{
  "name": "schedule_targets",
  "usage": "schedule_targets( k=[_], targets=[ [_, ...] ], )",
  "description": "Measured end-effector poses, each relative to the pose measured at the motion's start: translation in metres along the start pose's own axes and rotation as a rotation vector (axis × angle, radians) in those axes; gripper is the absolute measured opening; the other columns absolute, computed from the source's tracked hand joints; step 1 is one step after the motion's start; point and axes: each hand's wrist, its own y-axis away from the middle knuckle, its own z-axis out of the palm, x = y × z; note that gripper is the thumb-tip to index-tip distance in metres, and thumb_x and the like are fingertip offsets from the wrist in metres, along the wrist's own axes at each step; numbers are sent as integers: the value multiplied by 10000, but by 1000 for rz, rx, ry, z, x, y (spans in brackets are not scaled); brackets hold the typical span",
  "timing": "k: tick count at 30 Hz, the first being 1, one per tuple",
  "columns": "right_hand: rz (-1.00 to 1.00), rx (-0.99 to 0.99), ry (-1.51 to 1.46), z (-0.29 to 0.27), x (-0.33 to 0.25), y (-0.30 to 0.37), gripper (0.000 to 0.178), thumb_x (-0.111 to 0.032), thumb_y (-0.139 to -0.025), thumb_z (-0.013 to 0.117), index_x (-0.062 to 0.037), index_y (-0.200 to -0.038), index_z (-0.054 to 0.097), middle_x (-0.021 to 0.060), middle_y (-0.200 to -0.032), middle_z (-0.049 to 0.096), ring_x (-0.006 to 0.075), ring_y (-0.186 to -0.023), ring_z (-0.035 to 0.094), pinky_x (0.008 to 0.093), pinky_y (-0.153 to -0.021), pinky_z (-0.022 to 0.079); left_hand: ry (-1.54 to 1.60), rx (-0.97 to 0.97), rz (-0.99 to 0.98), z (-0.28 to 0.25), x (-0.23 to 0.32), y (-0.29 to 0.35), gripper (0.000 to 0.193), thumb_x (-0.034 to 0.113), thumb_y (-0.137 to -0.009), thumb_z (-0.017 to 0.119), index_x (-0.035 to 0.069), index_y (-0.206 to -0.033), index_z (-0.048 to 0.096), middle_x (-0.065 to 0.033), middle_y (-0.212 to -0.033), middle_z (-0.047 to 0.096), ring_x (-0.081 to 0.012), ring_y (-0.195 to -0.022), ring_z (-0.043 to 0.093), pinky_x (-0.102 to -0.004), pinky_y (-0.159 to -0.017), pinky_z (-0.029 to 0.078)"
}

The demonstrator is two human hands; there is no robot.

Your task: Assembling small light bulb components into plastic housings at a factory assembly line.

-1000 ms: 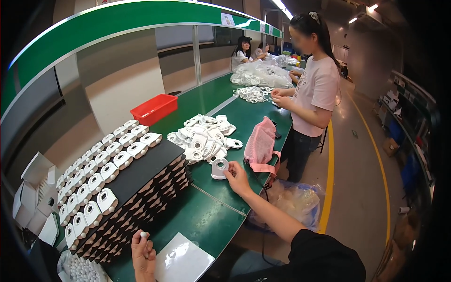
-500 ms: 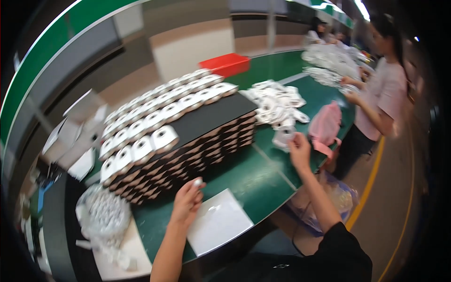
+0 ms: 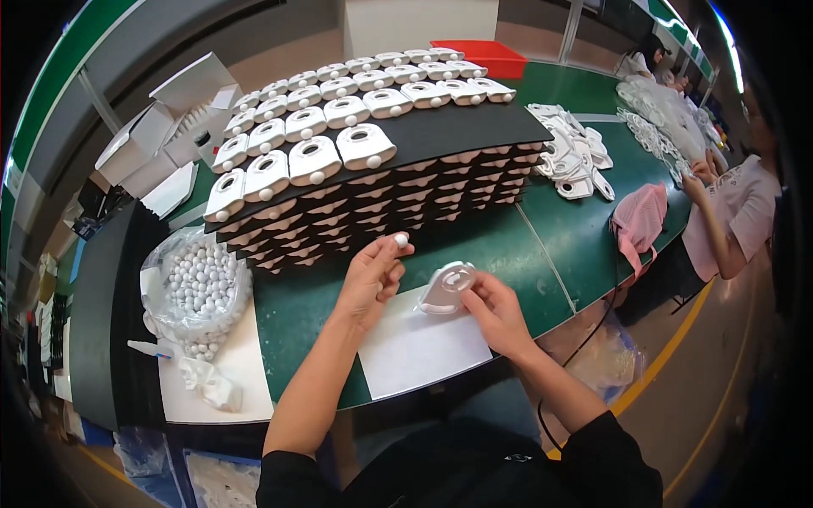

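Observation:
Between the thumb and fingertips of my left hand is a small white ball. My right hand pinches a flat white plastic part by its edge; it has a rounded end and a ring-shaped opening, and is tilted above a white sheet. The two hands are apart, the ball left of the part. Behind them, rows of similar white parts lie on a black foam sheet, many with a white ball at the near edge. More layers of parts and black sheets are stacked below.
A plastic bag of white balls stands at left, with a small glue bottle and crumpled white wrap nearby. Loose white parts are heaped right of the stack. A pink bag lies near a co-worker at right.
My right hand has brought a white plastic part from the loose heap leftward, to near my left hand. My left hand still holds the ball. The view has shifted.

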Motion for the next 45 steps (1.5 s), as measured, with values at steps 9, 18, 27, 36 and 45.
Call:
schedule_targets(
  k=[9,18,27,36,45],
  targets=[
    [-72,-90,182,6,13,-4,121,-35,-877,467,14,-986,488,52,-885,582,89,-817,535,230,-754,431,-29,-77,58,0,-5,0,286,148,-855,567,68,-1127,531,-21,-966,566,-16,-577,379,-131,-391,211],
    [-143,-11,261,9,10,-4,107,-26,-843,501,10,-944,507,111,-822,603,176,-741,578,276,-675,444,-17,-54,26,-2,-6,-1,214,188,-850,584,75,-1029,555,-8,-903,564,-15,-566,375,-138,-387,206],
    [-366,-100,643,9,4,-3,120,-18,-855,490,-2,-973,504,65,-852,558,111,-767,527,246,-689,429,-3,-52,24,0,-4,-2,267,161,-843,586,70,-1090,539,-13,-933,571,-14,-569,370,-140,-387,203],
    [-77,-42,-274,-5,20,-14,111,-125,-902,482,-60,-992,482,48,-950,554,154,-829,535,264,-764,425,-123,-97,39,2,-9,2,290,84,-795,617,57,-1076,555,7,-898,578,-22,-561,352,-159,-419,218],
    [98,-35,-740,-13,14,-21,164,-167,-922,441,-104,-1070,473,32,-1053,544,138,-965,507,320,-837,404,-341,-154,65,21,-15,10,255,59,-784,617,46,-1032,560,20,-773,546,-9,-531,385,-159,-409,233]
  ],
)
